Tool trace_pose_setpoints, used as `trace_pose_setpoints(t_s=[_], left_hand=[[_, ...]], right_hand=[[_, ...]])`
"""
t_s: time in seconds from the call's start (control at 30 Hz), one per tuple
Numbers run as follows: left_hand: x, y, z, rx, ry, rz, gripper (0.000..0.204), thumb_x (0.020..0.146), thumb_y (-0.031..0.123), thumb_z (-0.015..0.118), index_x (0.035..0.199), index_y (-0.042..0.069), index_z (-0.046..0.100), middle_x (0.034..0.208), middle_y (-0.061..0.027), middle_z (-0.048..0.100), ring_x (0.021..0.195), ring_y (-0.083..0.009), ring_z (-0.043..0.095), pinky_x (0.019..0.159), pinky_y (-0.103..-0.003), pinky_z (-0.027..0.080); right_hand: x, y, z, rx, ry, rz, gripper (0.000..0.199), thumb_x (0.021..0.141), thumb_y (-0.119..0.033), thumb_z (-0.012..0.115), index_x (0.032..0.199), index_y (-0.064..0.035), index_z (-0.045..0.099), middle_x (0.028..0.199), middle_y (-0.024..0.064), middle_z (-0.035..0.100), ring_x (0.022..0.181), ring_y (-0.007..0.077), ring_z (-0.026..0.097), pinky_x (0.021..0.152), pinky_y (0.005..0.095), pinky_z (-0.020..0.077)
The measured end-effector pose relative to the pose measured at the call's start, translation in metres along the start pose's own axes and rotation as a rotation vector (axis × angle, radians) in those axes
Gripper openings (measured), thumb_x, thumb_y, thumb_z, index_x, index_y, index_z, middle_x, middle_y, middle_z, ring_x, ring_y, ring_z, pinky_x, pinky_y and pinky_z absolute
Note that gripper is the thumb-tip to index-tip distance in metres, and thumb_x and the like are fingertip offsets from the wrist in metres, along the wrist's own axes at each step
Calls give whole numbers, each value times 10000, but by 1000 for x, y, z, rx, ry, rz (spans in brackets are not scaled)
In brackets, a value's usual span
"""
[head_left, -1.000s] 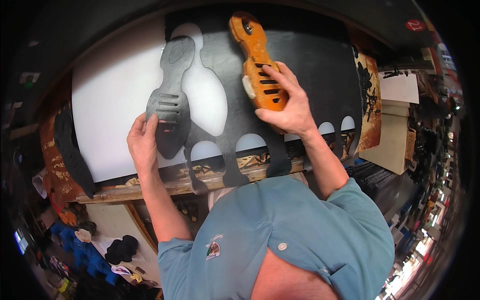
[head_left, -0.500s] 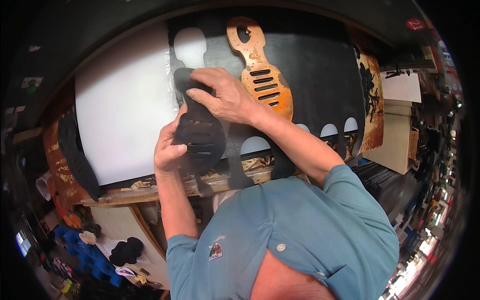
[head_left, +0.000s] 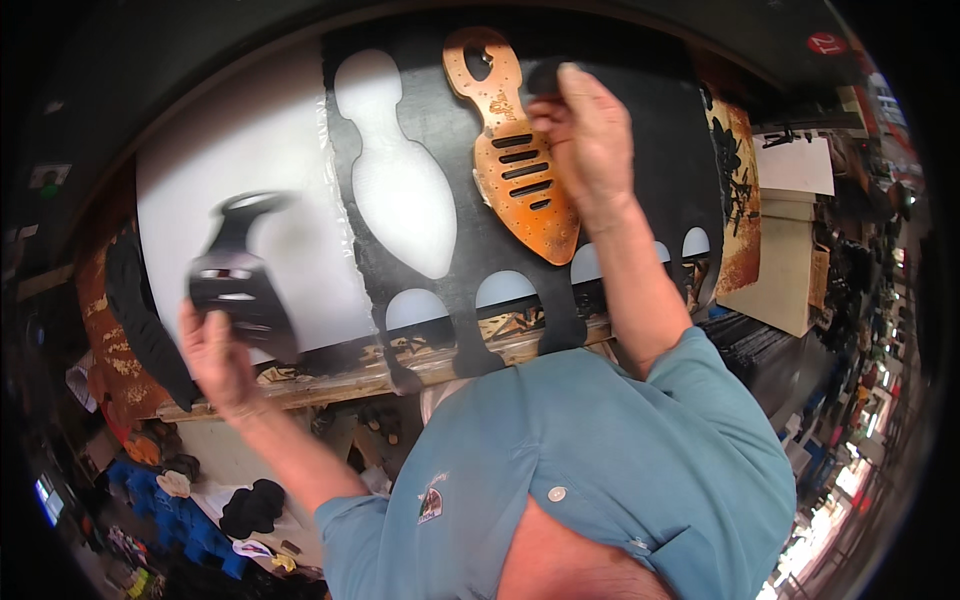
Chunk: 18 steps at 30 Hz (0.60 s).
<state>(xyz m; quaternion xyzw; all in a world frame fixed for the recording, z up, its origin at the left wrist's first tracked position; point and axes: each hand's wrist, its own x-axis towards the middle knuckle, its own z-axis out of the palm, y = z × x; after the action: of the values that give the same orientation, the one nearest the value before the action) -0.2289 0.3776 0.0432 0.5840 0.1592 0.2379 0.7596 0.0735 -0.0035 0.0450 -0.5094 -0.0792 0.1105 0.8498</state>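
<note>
My left hand (head_left: pixel 218 375) grips the lower edge of a black shoe-sole-shaped cutout (head_left: pixel 240 295), blurred by motion. The cutout has several slots and an opening at its narrow end. Fingers closed, my right hand (head_left: pixel 597 145) holds a small dark piece (head_left: pixel 548 78) above the right side of an orange sole-shaped cutting die (head_left: pixel 545 225). That die lies on a black sheet (head_left: pixel 650 150). To its left, a sole-shaped gap (head_left: pixel 405 205) in the sheet shows white underneath.
A white board (head_left: pixel 185 190) lies under the sheet and shows at left. Rounded cut-outs (head_left: pixel 508 288) line the sheet's near edge. Black pieces (head_left: pixel 150 310) are stacked at the bench's left end, and dark scraps (head_left: pixel 738 185) lie at its right. Blue crates (head_left: pixel 180 510) stand below left.
My left hand has carried the black cutout left, off the sheet and over the white board. My right hand has let go of it and moved right, beside the die, with a small dark piece.
</note>
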Motion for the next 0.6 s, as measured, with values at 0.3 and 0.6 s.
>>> trace_pose_setpoints(t_s=[0.3,0.6], left_hand=[[73,63,-277,414,386,-43,301,1077,151,685,1355,37,700,1267,-116,767,1097,-220,744,952,-361,610],[82,3,-150,1222,583,143,433,1071,244,678,1436,11,680,1337,-158,753,1211,-259,702,1072,-377,520]], right_hand=[[11,-112,-173,-1628,565,-281,556,1040,-387,698,1394,41,668,1163,213,782,1070,261,745,945,391,579],[-85,10,-19,-1465,-234,-378,1027,644,-341,952,1515,14,540,1530,345,455,1324,513,512,1139,537,460]])
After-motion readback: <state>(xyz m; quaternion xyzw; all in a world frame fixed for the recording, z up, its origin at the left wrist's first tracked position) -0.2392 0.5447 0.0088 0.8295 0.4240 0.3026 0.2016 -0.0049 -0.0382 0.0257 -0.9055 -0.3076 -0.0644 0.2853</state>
